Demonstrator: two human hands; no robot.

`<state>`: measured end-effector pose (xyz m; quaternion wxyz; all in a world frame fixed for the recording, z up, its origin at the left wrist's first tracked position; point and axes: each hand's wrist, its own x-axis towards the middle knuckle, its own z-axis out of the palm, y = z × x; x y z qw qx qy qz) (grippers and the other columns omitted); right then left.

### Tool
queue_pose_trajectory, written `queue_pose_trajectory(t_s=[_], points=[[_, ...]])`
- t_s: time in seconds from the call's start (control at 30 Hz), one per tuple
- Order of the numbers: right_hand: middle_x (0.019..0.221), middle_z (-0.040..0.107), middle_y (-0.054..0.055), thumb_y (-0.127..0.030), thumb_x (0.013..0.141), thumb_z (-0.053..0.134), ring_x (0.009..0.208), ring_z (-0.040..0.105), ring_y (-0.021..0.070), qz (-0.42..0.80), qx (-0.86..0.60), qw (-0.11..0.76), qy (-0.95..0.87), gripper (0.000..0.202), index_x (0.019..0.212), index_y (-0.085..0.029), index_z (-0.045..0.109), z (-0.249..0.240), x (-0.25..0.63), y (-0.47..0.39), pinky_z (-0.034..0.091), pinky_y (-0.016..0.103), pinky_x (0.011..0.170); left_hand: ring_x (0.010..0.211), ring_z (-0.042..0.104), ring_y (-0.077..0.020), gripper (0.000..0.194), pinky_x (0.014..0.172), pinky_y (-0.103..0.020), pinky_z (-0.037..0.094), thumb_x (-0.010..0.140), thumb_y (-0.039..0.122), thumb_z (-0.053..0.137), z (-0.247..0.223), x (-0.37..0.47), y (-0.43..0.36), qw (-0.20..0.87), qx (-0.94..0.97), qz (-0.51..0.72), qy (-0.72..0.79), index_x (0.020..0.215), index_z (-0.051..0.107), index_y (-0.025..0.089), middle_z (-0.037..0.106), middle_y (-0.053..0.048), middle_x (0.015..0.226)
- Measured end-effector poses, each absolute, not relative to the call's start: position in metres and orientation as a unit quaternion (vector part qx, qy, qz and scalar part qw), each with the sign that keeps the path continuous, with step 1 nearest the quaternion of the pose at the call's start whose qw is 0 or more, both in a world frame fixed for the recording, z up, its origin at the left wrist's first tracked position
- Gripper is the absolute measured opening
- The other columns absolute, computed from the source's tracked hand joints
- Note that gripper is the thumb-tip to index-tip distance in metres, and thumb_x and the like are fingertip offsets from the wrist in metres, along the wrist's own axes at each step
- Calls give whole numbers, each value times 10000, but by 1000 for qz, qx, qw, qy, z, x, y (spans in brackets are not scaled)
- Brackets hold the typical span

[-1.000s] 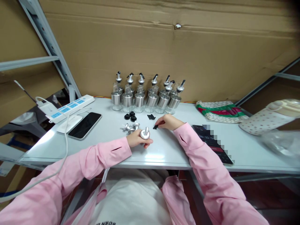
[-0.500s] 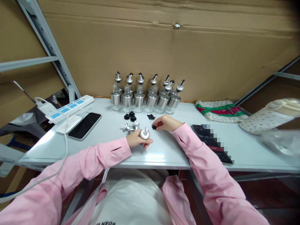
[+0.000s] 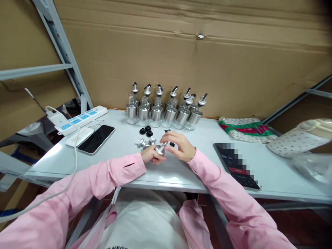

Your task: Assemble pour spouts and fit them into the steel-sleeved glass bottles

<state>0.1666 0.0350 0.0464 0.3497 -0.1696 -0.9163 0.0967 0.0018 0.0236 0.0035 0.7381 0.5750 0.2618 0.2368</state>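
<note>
The metal cap (image 3: 160, 149) sits tilted in my left hand (image 3: 150, 155), pinched in my fingers just above the table (image 3: 181, 169). My right hand (image 3: 180, 147) meets it, fingertips closed on a small black piece (image 3: 171, 144) at the spout. Spare caps (image 3: 145, 142) lie just behind, bottles (image 3: 166, 110) farther back.

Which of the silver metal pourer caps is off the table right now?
The silver metal pourer cap pinched in the left hand, with the right hand at its spout. The other loose silver caps lie on the white table behind it, untouched.
</note>
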Motion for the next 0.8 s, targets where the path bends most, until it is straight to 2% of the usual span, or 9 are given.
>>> queue_pose_trajectory(t_s=[0.1,0.23,0.37,0.47,0.53,0.6,0.67,0.8], points=[[715,567,79,-367,929,273,652,460,153,-40,-142,321,-935,384,781,-150,553,44,161,30,350,286,615,330,244,-33,463,400,-228,114,567,339,686,9,0,21,714,606,218,276,389,293,173,310,55,329],[606,508,46,-391,938,215,582,393,153,-216,-134,321,-912,459,692,-175,537,46,167,27,297,303,604,383,221,-40,488,427,-233,147,537,413,687,29,-1,12,625,651,227,366,431,271,182,267,75,374],[525,460,19,-412,934,231,524,349,141,-346,-137,354,-858,492,601,-197,523,47,173,21,278,312,611,448,257,-66,392,473,-245,192,649,362,594,46,-3,8,396,792,233,402,432,338,159,284,54,436],[495,448,13,-409,931,252,503,342,131,-339,-165,377,-846,494,557,-190,490,46,171,18,256,307,580,452,340,-91,278,502,-260,219,693,245,515,49,-7,10,188,865,217,412,452,410,155,404,25,451],[485,445,5,-372,925,293,486,335,118,-281,-182,403,-852,455,551,-180,470,45,167,17,251,298,565,473,426,-117,172,537,-274,252,669,182,479,49,-9,14,53,890,218,397,499,473,157,514,-5,491],[464,412,-12,-344,911,322,461,315,99,-167,-224,420,-863,427,536,-174,436,45,162,18,254,285,555,499,487,-142,109,571,-294,273,637,154,458,48,-11,18,-66,893,228,382,544,515,155,572,-29,518],[440,341,-28,-385,898,315,437,285,82,17,-303,405,-862,453,498,-177,372,44,158,22,252,270,530,512,513,-159,100,583,-312,274,626,151,453,47,-13,23,-152,882,238,378,560,528,150,586,-44,516],[417,189,-71,-570,833,299,384,162,58,477,-382,273,-743,499,488,-213,246,43,154,34,159,232,411,519,520,-176,102,582,-332,263,638,155,461,43,-15,33,-230,868,238,369,550,513,149,582,-54,509]])
